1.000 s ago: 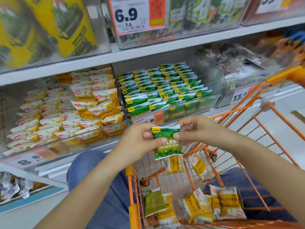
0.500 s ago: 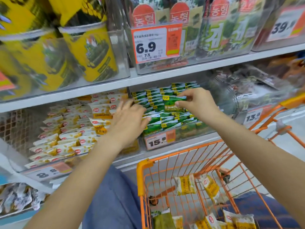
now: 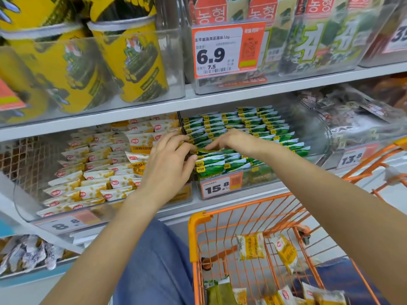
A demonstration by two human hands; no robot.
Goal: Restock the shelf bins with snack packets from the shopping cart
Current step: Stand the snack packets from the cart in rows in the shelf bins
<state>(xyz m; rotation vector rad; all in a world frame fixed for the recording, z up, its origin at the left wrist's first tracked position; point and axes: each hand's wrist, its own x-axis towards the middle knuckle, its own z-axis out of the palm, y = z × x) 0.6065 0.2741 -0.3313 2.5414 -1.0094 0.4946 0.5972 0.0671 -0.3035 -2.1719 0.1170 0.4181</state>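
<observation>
Shelf (image 3: 220, 99): it is carrying clear bins side by side, each fronted by a price tag so stock is sorting by kind.
Shopping cart (image 3: 199, 219): it is standing just below the bins, keeping the remaining yellow packets (image 3: 250, 246) and a green one within reach.
Green bin (image 3: 253, 179): it is holding green packets in upright overlapping rows, labels facing out.
Left hand (image 3: 167, 164): it is spreading curled fingers against the front rows, seemingly parting them to make a slot.
Right hand (image 3: 224, 139): its fingers are pressed together, pinching a green packet (image 3: 209, 150) and sliding it flat into the front rows.
Yellow bin (image 3: 180, 195): it is sitting just left, nearly full.
</observation>
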